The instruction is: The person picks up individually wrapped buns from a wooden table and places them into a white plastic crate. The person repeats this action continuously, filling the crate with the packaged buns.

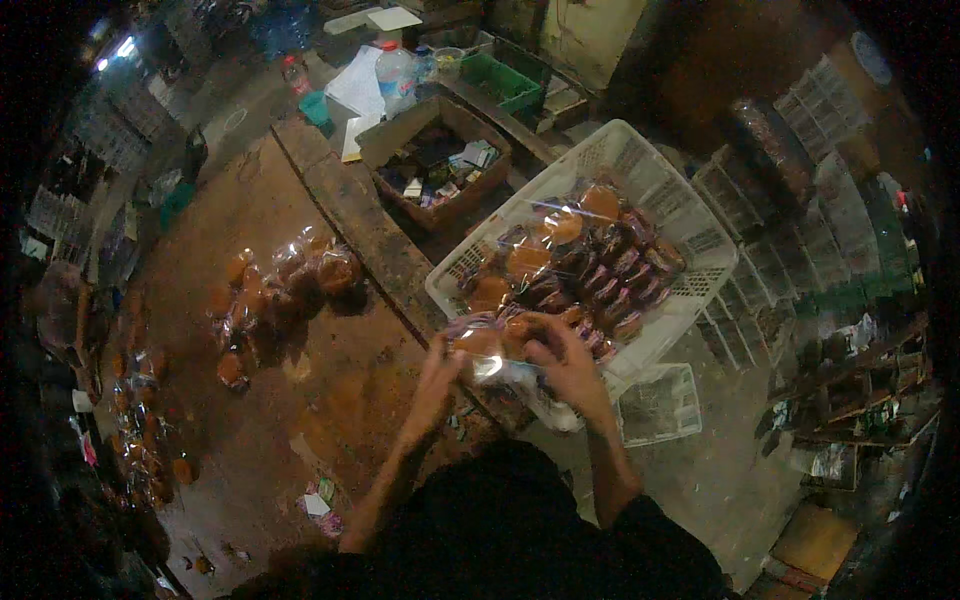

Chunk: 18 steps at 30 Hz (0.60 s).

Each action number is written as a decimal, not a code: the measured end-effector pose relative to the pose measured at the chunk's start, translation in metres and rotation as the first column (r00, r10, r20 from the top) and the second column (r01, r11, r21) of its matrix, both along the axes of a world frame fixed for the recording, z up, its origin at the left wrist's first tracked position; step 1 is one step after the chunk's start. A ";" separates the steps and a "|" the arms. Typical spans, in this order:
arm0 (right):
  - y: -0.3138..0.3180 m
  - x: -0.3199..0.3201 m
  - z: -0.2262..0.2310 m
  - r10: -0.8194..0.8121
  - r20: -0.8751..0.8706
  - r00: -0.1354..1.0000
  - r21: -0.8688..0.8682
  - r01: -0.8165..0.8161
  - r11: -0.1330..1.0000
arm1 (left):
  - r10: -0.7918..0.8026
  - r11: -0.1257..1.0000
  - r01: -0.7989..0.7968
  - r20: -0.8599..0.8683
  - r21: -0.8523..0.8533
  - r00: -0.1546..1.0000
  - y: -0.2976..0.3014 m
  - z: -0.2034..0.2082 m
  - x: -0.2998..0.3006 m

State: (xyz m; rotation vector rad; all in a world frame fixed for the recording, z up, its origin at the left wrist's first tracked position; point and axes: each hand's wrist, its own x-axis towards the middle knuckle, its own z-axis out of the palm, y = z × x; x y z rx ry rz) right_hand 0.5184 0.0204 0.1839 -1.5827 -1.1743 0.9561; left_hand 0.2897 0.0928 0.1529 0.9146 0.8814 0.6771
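Over the near edge of a white plastic crate (715, 262), I hold a shiny clear plastic pack (476, 343) with round orange-brown pieces in it. My left hand (434, 382) grips the pack's left side. With bent fingers, my right hand (566, 362) holds its right side. Just beyond my hands, the tilted crate is filled with similar wrapped packs (600, 205), some flat with round brown faces up, others standing on edge in rows. What the round pieces are, I cannot tell for certain.
On the brown table (370, 390) at left lie more wrapped packs (290, 280). A cardboard box (480, 195) of small packets stands behind it, near a clear bottle (395, 75) and a green crate (500, 80). Below right, another white crate (660, 405) sits on the floor; stacked crates line the right.
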 end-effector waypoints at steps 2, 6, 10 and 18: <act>-0.002 -0.007 -0.002 0.110 0.098 0.989 0.022 -0.112 0.993 | -0.060 0.990 0.068 -0.064 0.121 0.996 -0.012 0.003 0.018; -0.009 0.016 -0.003 -0.076 -0.151 0.986 -0.072 0.066 0.995 | -0.167 0.900 0.231 -0.196 0.370 0.966 -0.016 0.006 0.027; -0.016 0.066 0.007 -0.313 -0.018 0.950 0.003 0.313 0.950 | -0.131 0.585 0.489 -0.520 0.647 0.844 -0.014 -0.002 0.033; -0.001 0.095 0.024 -0.346 -0.002 0.938 0.129 0.344 0.930 | 0.120 0.286 0.669 -0.718 0.686 0.686 -0.041 -0.026 0.053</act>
